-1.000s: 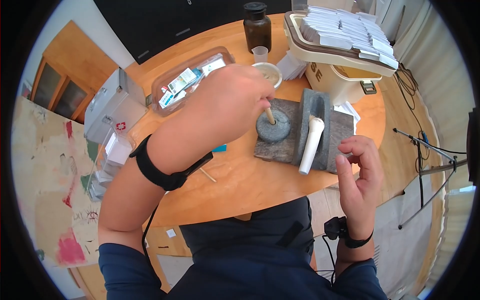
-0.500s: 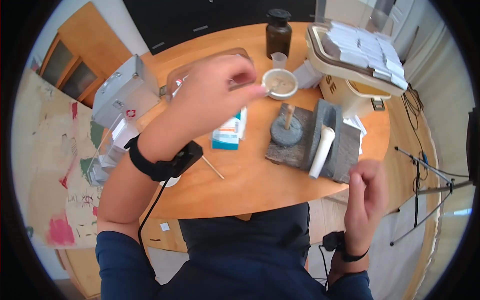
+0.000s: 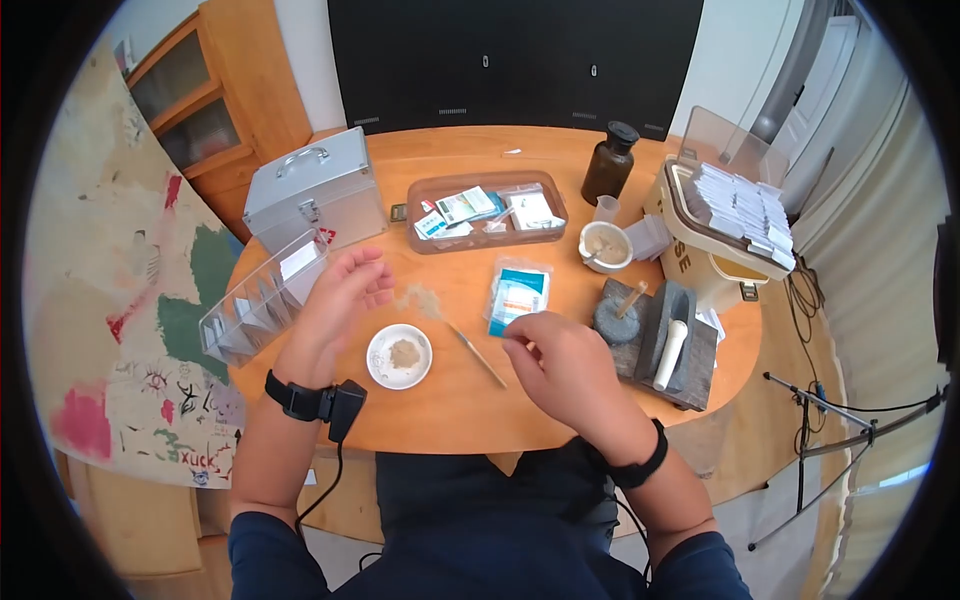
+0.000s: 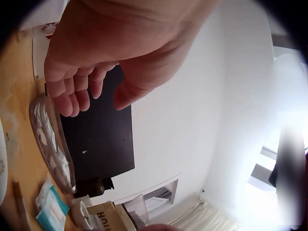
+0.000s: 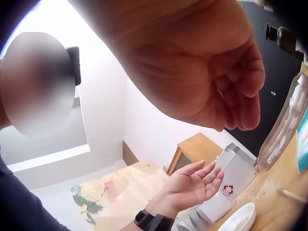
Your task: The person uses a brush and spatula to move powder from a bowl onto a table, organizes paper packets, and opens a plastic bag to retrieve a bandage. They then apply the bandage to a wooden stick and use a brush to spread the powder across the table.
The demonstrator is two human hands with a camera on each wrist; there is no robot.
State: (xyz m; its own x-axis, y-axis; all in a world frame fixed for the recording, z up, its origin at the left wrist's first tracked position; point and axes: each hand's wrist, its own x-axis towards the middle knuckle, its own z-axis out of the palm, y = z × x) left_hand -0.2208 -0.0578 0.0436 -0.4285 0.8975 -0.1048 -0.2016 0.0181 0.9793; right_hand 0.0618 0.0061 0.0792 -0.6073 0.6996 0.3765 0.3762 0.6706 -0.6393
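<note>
Nearest the person, both hands are apart and look empty, raised over the table's front half. The left hand [image 3: 345, 285] has its palm turned up in the right wrist view, fingers relaxed and lightly bent; the right hand [image 3: 565, 365] hangs with its fingers loosely curled inward, and nothing shows in its grasp. Between them, the white dish [image 3: 372, 362] stands upright on the table, a small heap of tan powder [image 3: 405, 353] inside it. Beside it lies a thin stick [image 3: 477, 356], its far end by a patch of spilled powder [image 3: 425, 300].

The step in hand seems to be a pause between holds, with the powder work likely unfinished. Taking up the stick would call for a fine pinch from the right hand; moving the dish, a level hold on its rim so that the heap does not slide.

Farther in, a blue-and-white packet [image 3: 518, 290] lies just beyond the right hand's fingers. To its right, a white pestle [image 3: 671, 355] leans in a stone trough [image 3: 655, 325]. Beyond, a bowl [image 3: 605, 266] with pale contents stands near a brown jar [image 3: 608, 168].
</note>
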